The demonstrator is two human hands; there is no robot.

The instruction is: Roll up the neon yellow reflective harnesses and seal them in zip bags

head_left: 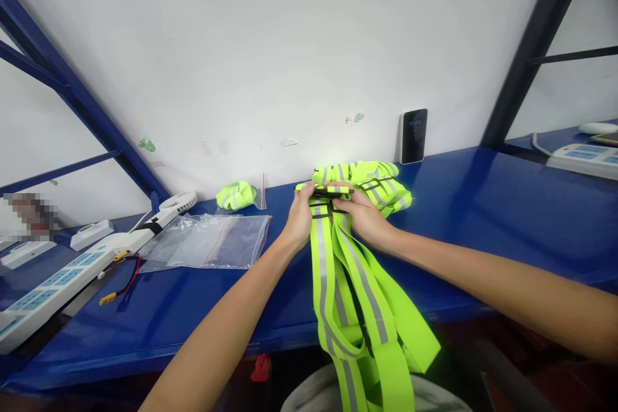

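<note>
Both my hands grip the top of a neon-yellow strap harness (322, 257) with grey reflective stripes and black buckles. My left hand (300, 215) pinches its left end, thumb on top. From the right, my right hand (362, 212) closes on the strap near the buckles. Long loops hang down over the table's front edge towards my lap. Just behind my hands lies a pile of similar folded straps (386, 190). Further left, a rolled neon strap (235, 195) sits in a small clear bag by the wall.
Flat clear zip bags (217, 241) lie on the blue table (463, 219) left of my hands. Beyond them are a white power strip (72, 277), a small white fan (178, 201) and a red-black cable with yellow connectors (128, 280). A black-faced device (414, 136) leans on the wall.
</note>
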